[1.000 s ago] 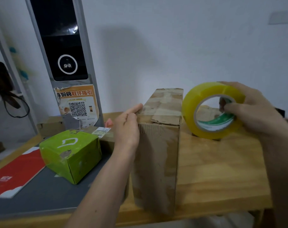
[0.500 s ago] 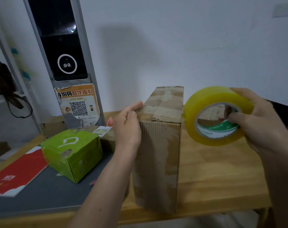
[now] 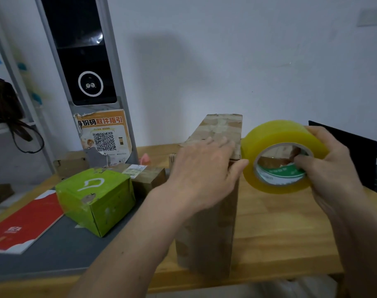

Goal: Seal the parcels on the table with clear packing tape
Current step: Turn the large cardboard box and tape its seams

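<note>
The left hand (image 3: pixel 204 166) lies flat, fingers straight, on the upright brown box (image 3: pixel 211 222) on the table (image 3: pixel 280 229). The right hand (image 3: pixel 331 166) grips the yellow tape roll (image 3: pixel 275 134) beside it. A torn poster (image 3: pixel 106 136) reads "取件指引" above a QR code.

The left hand (image 3: pixel 204 168) lies flat with its fingers spread and straight, thumb sticking out to the right. Its arm comes up from the near left. The right hand (image 3: pixel 325 166) is curled, thumb tucked in, fingers wrapped over the far side. Its arm comes from the near right.
</note>
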Tool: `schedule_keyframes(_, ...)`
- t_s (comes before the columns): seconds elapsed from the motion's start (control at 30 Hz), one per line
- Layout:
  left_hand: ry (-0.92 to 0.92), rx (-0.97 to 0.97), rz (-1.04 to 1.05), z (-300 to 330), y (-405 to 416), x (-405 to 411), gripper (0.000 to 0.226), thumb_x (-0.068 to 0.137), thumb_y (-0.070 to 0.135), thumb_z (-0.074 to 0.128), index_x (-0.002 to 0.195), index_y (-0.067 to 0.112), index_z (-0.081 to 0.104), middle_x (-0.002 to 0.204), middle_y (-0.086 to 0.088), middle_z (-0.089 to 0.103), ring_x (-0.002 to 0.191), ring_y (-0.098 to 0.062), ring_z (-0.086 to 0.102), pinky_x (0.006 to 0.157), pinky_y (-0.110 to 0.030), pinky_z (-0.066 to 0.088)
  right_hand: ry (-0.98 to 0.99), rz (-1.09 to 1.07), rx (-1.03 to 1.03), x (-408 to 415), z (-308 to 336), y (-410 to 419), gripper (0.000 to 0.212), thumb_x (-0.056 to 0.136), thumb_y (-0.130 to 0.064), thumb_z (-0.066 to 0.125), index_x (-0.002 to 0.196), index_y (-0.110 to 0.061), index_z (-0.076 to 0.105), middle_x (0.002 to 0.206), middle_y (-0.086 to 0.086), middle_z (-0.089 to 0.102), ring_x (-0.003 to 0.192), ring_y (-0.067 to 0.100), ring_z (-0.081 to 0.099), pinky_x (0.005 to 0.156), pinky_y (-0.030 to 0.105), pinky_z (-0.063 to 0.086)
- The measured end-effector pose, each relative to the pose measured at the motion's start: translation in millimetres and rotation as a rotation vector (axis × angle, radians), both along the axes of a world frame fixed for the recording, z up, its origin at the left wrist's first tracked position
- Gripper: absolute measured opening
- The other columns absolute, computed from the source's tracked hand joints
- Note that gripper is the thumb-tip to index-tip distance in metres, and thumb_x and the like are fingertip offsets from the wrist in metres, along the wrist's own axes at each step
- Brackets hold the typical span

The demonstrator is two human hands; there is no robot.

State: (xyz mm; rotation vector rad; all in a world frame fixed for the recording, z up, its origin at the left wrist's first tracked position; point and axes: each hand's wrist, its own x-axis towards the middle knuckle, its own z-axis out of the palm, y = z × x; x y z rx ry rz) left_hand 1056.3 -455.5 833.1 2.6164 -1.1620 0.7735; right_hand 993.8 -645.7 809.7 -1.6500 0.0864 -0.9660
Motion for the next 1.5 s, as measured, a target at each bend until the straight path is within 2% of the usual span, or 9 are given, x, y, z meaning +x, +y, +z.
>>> schedule_keyframes(0.17, 0.136, 0.155, 0.181, 9, 13, 3, 0.081, 0.088, 0.078, 0.029, 0.141, 0.019, 0.045, 0.144, -0.001, 0.05, 0.13, -0.023, 0.048, 0.097, -0.04, 0.042, 0.041, 0.026, 0.016, 8, -8, 13, 0.05, 0.077, 0.019, 0.056, 0.088, -0.029, 0.058, 0.078, 0.004, 0.059, 0.072, 0.022, 0.058, 0.066, 0.031, 0.047)
schedule_keyframes(0.27, 0.155, 0.153, 0.351, 18, 18, 4, 0.078, 0.08, 0.088, 0.029, 0.101, 0.019, 0.058, 0.1, 0.0, 0.059, 0.093, -0.023, 0.054, 0.073, -0.034, 0.037, 0.041, 0.058, 0.041, 11, -7, 21, 0.05, 0.078, 0.018, 0.057, 0.091, -0.031, 0.056, 0.079, 0.005, 0.058, 0.072, 0.02, 0.057, 0.065, 0.03, 0.046)
schedule_keyframes(0.37, 0.216, 0.126, 0.388, 23, 23, 8, 0.077, 0.074, 0.092, 0.031, 0.084, 0.02, 0.056, 0.087, 0.002, 0.053, 0.086, -0.022, 0.048, 0.071, -0.034, 0.038, 0.06, 0.067, 0.012, 10, -5, 22, 0.049, 0.081, 0.015, 0.059, 0.093, -0.032, 0.055, 0.081, 0.004, 0.058, 0.074, 0.017, 0.057, 0.068, 0.03, 0.047)
schedule_keyframes(0.57, 0.369, 0.116, 0.363, 25, 28, 14, 0.098, 0.067, 0.094, 0.039, 0.144, 0.034, 0.041, 0.118, -0.008, 0.048, 0.115, -0.028, 0.049, 0.079, -0.034, 0.035, 0.072, 0.045, 0.0, 8, -8, 20, 0.048, 0.081, 0.015, 0.057, 0.098, -0.03, 0.055, 0.08, 0.0, 0.055, 0.074, 0.013, 0.056, 0.067, 0.026, 0.047)
schedule_keyframes(0.8, 0.525, 0.078, 0.301, 34, 18, 24, 0.102, 0.067, 0.095, 0.04, 0.153, 0.043, 0.023, 0.155, -0.003, 0.038, 0.136, -0.028, 0.041, 0.099, -0.037, 0.037, 0.096, 0.017, -0.047, 10, -9, 19, 0.046, 0.081, 0.013, 0.057, 0.111, -0.023, 0.053, 0.084, 0.001, 0.054, 0.074, 0.012, 0.054, 0.065, 0.025, 0.044)
schedule_keyframes(1.0, 0.692, -0.479, 0.14, 26, 42, 39, 0.085, 0.078, 0.063, 0.07, 0.15, 0.03, 0.04, 0.155, 0.006, 0.037, 0.135, -0.017, 0.039, 0.095, -0.028, 0.032, 0.079, 0.051, -0.041, 31, 15, 33, 0.05, 0.083, 0.009, 0.059, 0.121, -0.023, 0.051, 0.089, -0.002, 0.059, 0.069, 0.003, 0.057, 0.054, 0.011, 0.046)
schedule_keyframes(1.2, 0.897, -0.973, 0.143, -31, 41, 44, 0.099, 0.055, 0.081, 0.073, 0.141, 0.036, 0.052, 0.149, 0.003, 0.045, 0.128, -0.022, 0.049, 0.101, -0.04, 0.045, 0.026, 0.042, 0.018, 58, 33, 46, 0.054, 0.083, -0.004, 0.066, 0.129, -0.023, 0.045, 0.104, 0.0, 0.058, 0.083, 0.011, 0.06, 0.057, 0.013, 0.044)
schedule_keyframes(1.37, 1.176, -1.22, 0.089, -96, 16, 31, 0.091, 0.06, 0.072, 0.073, 0.141, 0.037, 0.051, 0.135, 0.011, 0.055, 0.116, -0.016, 0.054, 0.097, -0.04, 0.047, 0.228, 0.027, 0.039, 72, -24, 49, 0.046, 0.073, -0.016, 0.075, 0.117, -0.015, 0.059, 0.102, 0.002, 0.067, 0.092, 0.018, 0.066, 0.078, 0.035, 0.056)
schedule_keyframes(1.5, 1.271, -1.292, 0.105, -136, 2, 26, 0.081, 0.07, 0.07, 0.069, 0.142, 0.039, 0.049, 0.132, 0.009, 0.06, 0.116, -0.014, 0.057, 0.089, -0.033, 0.047, 0.278, 0.052, 0.035, 74, -59, 48, 0.049, 0.073, -0.012, 0.08, 0.119, -0.013, 0.061, 0.104, 0.003, 0.069, 0.092, 0.014, 0.066, 0.07, 0.019, 0.053)
